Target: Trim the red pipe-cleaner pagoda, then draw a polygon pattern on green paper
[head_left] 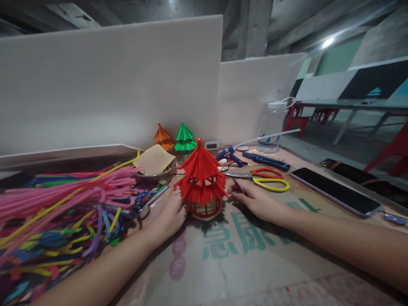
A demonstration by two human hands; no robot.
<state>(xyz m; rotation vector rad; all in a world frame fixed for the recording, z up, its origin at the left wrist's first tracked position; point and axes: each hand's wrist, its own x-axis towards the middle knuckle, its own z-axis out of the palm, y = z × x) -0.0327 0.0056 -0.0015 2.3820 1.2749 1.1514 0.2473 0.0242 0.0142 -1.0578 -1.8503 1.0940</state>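
I see the hut upright on the surface, at 12 o'clock. The left hand is at its 8 o'clock side; I cannot tell its grip. The right hand, at 4 o'clock, appears to pinch a thin tool. Caution: a slipping tool could snag the fringe; a sideways knock could tip the hut. Printed characters mark the surface. Beyond the board, red chairs stand at 2 o'clock.
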